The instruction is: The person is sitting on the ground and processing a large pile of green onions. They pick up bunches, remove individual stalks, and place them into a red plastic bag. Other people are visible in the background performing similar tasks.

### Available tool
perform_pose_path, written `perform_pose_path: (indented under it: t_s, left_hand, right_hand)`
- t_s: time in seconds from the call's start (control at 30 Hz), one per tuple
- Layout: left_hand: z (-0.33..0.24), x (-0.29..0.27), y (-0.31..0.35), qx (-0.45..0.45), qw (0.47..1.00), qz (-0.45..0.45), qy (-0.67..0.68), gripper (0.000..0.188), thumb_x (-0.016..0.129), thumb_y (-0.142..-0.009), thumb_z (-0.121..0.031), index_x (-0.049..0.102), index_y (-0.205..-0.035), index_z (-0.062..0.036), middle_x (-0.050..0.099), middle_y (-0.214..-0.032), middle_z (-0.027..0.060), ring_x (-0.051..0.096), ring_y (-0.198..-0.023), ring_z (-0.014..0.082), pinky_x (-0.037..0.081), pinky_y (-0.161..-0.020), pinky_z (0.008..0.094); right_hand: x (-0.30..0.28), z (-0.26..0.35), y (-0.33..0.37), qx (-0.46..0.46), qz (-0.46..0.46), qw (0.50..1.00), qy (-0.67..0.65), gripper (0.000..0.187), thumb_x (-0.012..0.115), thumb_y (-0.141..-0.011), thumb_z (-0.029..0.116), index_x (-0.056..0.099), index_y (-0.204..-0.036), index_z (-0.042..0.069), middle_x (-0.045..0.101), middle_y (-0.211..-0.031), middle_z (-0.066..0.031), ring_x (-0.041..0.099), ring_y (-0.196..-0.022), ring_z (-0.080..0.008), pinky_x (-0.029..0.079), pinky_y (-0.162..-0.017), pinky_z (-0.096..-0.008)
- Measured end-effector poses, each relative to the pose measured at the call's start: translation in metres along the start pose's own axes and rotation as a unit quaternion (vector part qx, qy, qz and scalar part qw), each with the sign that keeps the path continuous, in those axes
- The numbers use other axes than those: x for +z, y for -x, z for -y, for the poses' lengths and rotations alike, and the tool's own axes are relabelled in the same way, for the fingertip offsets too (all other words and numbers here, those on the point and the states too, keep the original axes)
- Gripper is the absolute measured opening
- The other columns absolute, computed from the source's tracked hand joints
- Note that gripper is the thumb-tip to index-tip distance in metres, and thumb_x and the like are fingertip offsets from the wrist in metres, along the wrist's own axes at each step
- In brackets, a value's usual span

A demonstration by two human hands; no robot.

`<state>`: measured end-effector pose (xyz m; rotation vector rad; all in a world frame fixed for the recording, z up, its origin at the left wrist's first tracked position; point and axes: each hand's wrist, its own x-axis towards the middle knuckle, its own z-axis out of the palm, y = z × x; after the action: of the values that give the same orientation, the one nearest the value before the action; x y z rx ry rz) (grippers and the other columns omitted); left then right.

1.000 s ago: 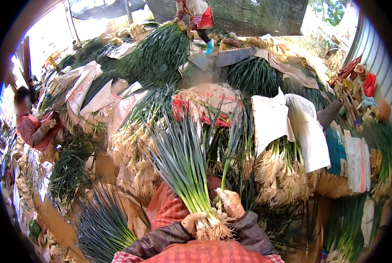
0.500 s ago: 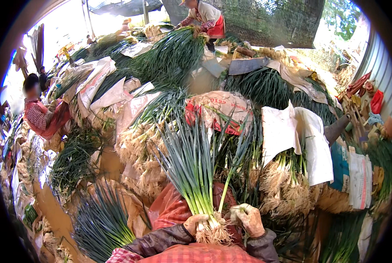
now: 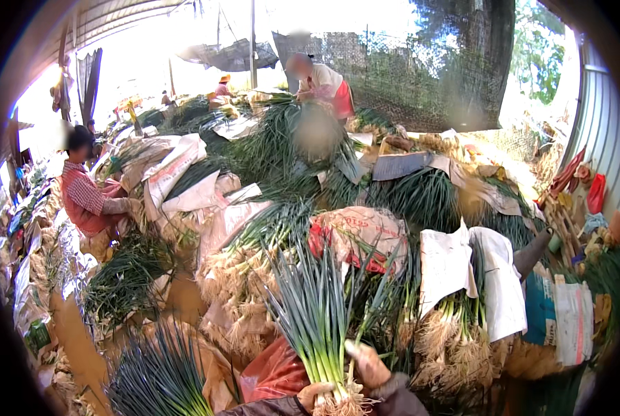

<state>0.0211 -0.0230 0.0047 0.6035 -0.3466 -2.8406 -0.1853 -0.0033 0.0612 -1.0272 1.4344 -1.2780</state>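
Observation:
A bunch of spring onions (image 3: 322, 333), with long green leaves, pale stems and stringy roots, stands upright in front of me at the bottom middle. My left hand (image 3: 313, 396) is closed round its lower stems, just above the roots. On the bunch's right side, my right hand (image 3: 369, 366) has its fingers curled in against the stems; motion smears it a little, and what it pinches is hidden. Beneath the bunch lies red plastic sheeting (image 3: 272, 371). More spring onions (image 3: 159, 374) lie to the left of my left forearm.
Root-end piles of spring onions (image 3: 455, 336) lie ahead, partly under white sacks (image 3: 446, 267) and a printed sack (image 3: 362, 232). One co-worker (image 3: 88, 187) sits at the left; another (image 3: 327, 87) bends over a heap at the back. A corrugated metal wall (image 3: 605, 125) stands right.
The view has tilted up, so everything sits lower in it. My right hand has come in against the stems. At the back, the co-worker's head is bent over the leaves.

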Motion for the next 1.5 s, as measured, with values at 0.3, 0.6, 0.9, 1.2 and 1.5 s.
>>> perform_pose_path:
  t_s: [0.3,0.6,0.9,1.2,1.5]
  left_hand:
    - [-0.013,0.042,0.011,-0.014,0.969,0.229,0.091,0.062,0.063,-0.087,-0.019,0.038,-0.143,-0.0078,0.059,-0.122,0.0193,0.059,-0.112,0.0369,0.051,-0.090,0.0521]
    - [-0.017,0.007,0.015,0.018,0.989,0.143,0.021,0.058,0.062,-0.087,-0.020,0.042,-0.141,-0.0096,0.055,-0.132,0.0196,0.055,-0.121,0.0372,0.044,-0.100,0.0563]
    - [-0.010,-0.018,0.009,-0.005,0.986,0.168,0.018,0.049,0.058,-0.088,-0.018,0.050,-0.136,-0.0086,0.056,-0.134,0.0151,0.045,-0.133,0.0373,0.035,-0.108,0.0595]
    - [-0.012,0.022,0.014,-0.025,0.976,0.176,0.127,0.052,0.061,-0.083,-0.017,0.048,-0.131,-0.0016,0.058,-0.124,0.0159,0.048,-0.128,0.0370,0.037,-0.110,0.0523]
    - [-0.019,0.027,0.015,-0.010,0.988,0.141,0.059,0.055,0.064,-0.082,-0.019,0.048,-0.131,-0.0016,0.060,-0.119,0.0173,0.053,-0.122,0.0394,0.041,-0.106,0.0530]
  right_hand:
    - [-0.142,-0.036,-0.235,-0.160,-0.250,0.919,0.260,0.032,0.048,-0.101,0.030,0.066,-0.093,0.004,0.067,-0.084,-0.0061,0.063,-0.075,-0.0167,0.051,-0.070,-0.0281]
    - [-0.218,0.010,-0.168,-0.077,-0.349,0.918,-0.173,0.039,0.045,-0.100,0.041,0.061,-0.096,0.007,0.070,-0.082,-0.0097,0.069,-0.069,-0.0225,0.056,-0.056,-0.0343]
    - [-0.323,0.066,-0.115,-0.200,-0.354,0.840,-0.359,0.034,0.047,-0.099,0.047,0.055,-0.095,0.014,0.054,-0.079,0.0007,0.052,-0.067,-0.0108,0.049,-0.064,-0.0252]
    - [-0.350,0.144,-0.043,-0.318,-0.349,0.871,-0.136,0.045,0.050,-0.097,0.020,0.044,-0.136,-0.001,0.061,-0.124,-0.0186,0.063,-0.099,-0.0244,0.052,-0.086,-0.0328]
    - [-0.174,0.042,0.113,-0.010,-0.135,0.977,-0.164,0.044,0.041,-0.100,0.038,0.054,-0.124,0.004,0.060,-0.116,-0.0135,0.060,-0.099,-0.0201,0.051,-0.083,-0.0318]
